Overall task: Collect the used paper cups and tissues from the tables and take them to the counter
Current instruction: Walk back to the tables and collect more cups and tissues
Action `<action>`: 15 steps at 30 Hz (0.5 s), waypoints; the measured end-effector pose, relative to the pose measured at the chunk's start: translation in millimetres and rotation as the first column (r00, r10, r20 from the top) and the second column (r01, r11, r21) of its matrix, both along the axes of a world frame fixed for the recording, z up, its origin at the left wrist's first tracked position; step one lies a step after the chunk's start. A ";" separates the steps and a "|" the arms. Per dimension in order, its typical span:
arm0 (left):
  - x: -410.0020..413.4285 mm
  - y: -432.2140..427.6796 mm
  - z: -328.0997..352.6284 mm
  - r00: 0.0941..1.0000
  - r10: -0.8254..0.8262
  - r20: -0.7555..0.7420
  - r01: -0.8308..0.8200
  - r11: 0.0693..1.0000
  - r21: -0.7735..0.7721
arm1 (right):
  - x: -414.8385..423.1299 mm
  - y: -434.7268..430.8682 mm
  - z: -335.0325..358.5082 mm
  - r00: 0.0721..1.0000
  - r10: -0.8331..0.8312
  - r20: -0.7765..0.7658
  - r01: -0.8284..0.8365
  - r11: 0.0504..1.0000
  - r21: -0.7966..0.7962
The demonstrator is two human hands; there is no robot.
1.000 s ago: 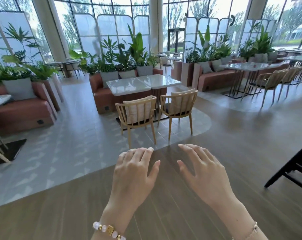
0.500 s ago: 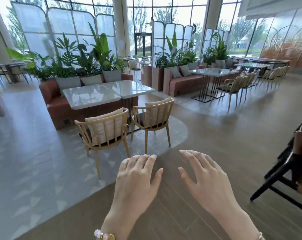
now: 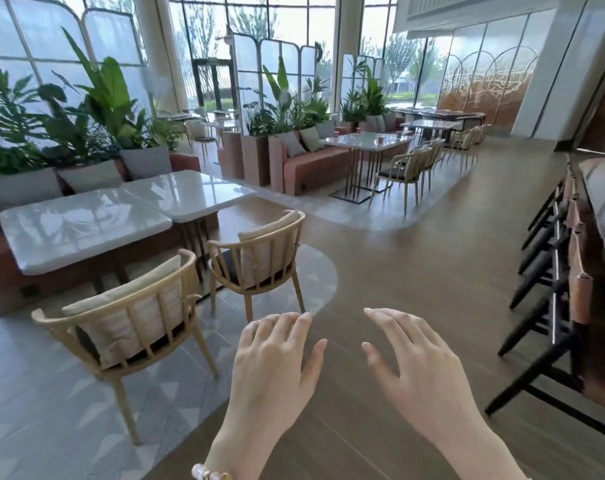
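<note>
white glossy tabletops [image 3: 86,223], terracotta sofa [image 3: 314,164], tan wooden chairs [image 3: 259,258], black stools [image 3: 550,258], grey triangle-patterned floor [image 3: 34,410]

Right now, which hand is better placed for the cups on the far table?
Left, marginally. Both the left hand and right hand are open and empty, but the far table with small cups lies left of the wooden aisle.

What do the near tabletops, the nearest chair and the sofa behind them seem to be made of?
Near tabletops: pale polished stone or a stone-look slab; the glossy surface mirrors the windows and plants.
Nearest chair: light wood frame with spindles, matte finish; the back cushion is probably padded fabric.
Sofa: smooth reddish-brown upholstery, either leather or imitation; the picture does not show which.
</note>
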State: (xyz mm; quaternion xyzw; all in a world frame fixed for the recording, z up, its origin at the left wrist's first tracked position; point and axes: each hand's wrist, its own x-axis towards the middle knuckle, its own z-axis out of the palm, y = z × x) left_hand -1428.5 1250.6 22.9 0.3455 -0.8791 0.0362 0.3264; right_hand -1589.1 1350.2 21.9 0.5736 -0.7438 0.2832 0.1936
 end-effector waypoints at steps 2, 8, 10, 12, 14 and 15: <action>-15.7 -31.2 -5.7 1.000 0.000 0.001 0.000 1.000 0.005 | -16.5 -31.8 -3.1 1.000 -0.012 0.005 0.012 1.000 0.008; -83.6 -135.3 -11.2 1.000 -0.010 0.018 0.011 1.000 -0.020 | -85.3 -138.2 -8.9 1.000 -0.021 0.017 0.020 1.000 0.004; -111.2 -175.2 -6.3 1.000 0.003 0.023 -0.002 1.000 -0.022 | -112.9 -175.2 -5.6 0.999 -0.025 0.028 0.025 1.000 -0.006; -140.5 -213.4 0.6 1.000 0.013 0.026 -0.012 0.999 -0.035 | -141.3 -210.5 -0.3 0.999 -0.032 0.032 0.032 0.999 -0.019; -171.0 -248.7 5.1 1.000 0.006 0.030 -0.005 0.999 -0.043 | -170.7 -243.5 2.9 0.999 -0.044 0.032 0.045 0.999 -0.026; -185.8 -264.7 5.8 0.999 -0.006 0.033 0.007 0.999 -0.040 | -184.5 -258.5 3.1 0.998 -0.053 0.031 0.053 0.998 -0.024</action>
